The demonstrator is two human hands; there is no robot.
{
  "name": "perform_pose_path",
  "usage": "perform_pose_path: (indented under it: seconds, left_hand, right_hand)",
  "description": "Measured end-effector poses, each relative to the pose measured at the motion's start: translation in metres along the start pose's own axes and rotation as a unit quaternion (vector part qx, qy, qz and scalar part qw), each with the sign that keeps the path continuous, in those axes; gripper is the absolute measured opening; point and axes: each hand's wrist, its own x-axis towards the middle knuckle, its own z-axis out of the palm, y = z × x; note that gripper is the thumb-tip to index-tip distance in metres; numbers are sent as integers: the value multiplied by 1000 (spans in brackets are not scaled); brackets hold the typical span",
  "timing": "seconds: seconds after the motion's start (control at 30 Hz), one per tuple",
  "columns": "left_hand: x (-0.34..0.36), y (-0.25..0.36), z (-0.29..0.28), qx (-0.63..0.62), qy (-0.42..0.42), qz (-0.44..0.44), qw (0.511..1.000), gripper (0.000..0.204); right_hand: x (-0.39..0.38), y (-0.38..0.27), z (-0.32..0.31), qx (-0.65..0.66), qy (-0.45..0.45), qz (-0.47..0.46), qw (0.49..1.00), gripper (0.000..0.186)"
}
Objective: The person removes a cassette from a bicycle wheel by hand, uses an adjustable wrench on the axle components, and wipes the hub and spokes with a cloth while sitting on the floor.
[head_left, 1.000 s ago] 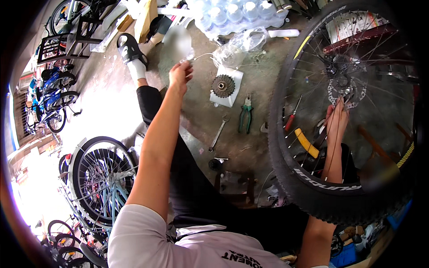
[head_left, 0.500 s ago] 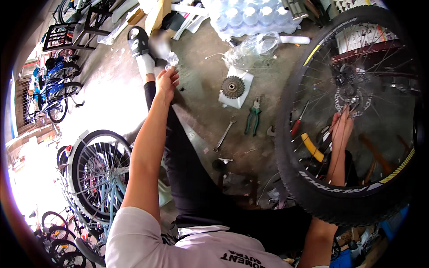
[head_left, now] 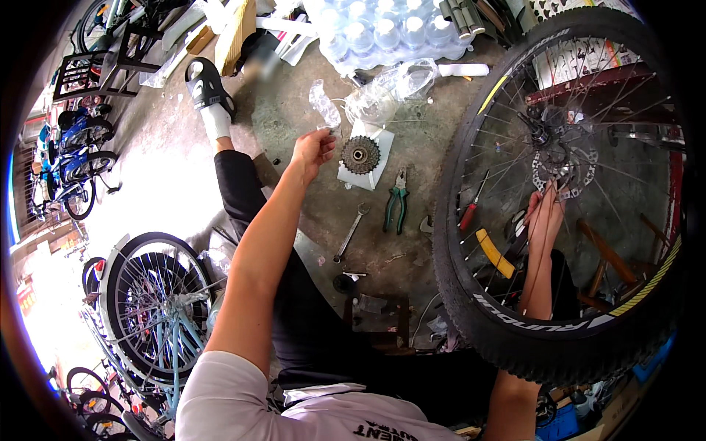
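Observation:
My left hand [head_left: 315, 153] is stretched out over the floor, its fingers closed on a crumpled piece of clear plastic wrap [head_left: 323, 103]. Just to the right of it a dark sprocket cassette [head_left: 360, 155] lies on a white sheet [head_left: 380, 158]. A large bicycle wheel [head_left: 463, 294] with a knobbly black tyre stands tilted at my right side. Seen through its spokes, my right hand [head_left: 546, 213] is closed at the hub, against the lower edge of the silver disc rotor [head_left: 588, 167]. Spokes partly cover those fingers.
Green-handled pliers [head_left: 396, 206], a combination wrench [head_left: 351, 234] and a red screwdriver [head_left: 469, 214] lie on the concrete. Wrapped water bottles [head_left: 386, 33] stand at the far side, with clear plastic [head_left: 371, 104] before them. Another bicycle [head_left: 158, 301] stands at left.
My left hand has moved right with the plastic wrap, from beside my shoe to next to the cassette. My right hand stays at the wheel's hub. The whole view has shifted slightly.

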Motion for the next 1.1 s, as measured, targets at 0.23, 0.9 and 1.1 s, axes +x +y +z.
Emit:
perform_pose_path:
  seconds: [0.23,0.9,1.1]
  left_hand:
    - [7,-3,12,6,12,-18,1000,15]
    - [98,32,142,114,-25,-16,993,12]
    - [98,32,152,211,24,102,972,21]
  right_hand:
    - [-49,-38,83,-99,118,-78,985,43]
    - [-47,-41,66,-102,46,-42,993,38]
    - [-59,-42,88,-141,97,-102,980,43]
